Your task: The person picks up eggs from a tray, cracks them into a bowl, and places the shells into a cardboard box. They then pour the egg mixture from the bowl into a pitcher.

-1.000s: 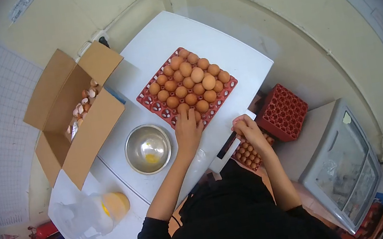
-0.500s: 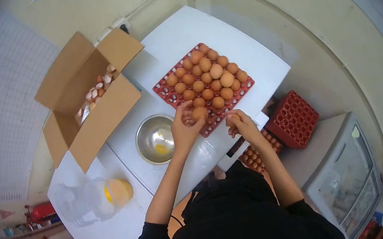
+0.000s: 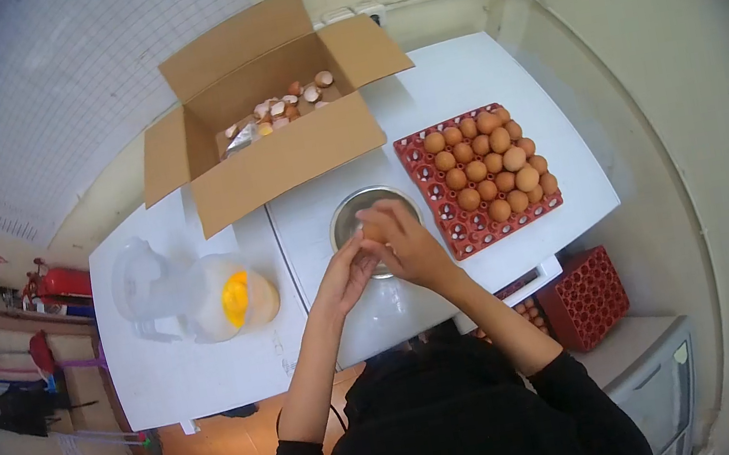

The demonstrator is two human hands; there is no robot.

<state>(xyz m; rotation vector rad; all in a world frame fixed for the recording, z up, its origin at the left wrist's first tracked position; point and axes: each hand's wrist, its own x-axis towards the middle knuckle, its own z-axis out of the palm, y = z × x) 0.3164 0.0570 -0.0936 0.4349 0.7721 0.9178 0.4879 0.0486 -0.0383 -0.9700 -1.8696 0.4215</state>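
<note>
Bench (image 3: 186, 373): white top, seen from above. Far edge, left of centre: open cardboard box (image 3: 287, 168), flaps out, shells (image 3: 286, 104) heaped inside against its far wall. Right end: red tray (image 3: 460, 233), most cells filled with brown eggs (image 3: 484, 164), the cells along its left and near sides bare. Left end, near the middle: clear jug (image 3: 193, 299) on its side, yellow liquid pooled at its right end. Centre, just left of the tray and in front of the box: steel bowl (image 3: 351, 206), partly covered by my hands. Left hand (image 3: 346, 277) and right hand (image 3: 408, 247) are brought together over the bowl's near rim, fingertips touching, pinching one egg (image 3: 373, 229) between them. The egg sits above the bowl, clear of the tray.
</note>
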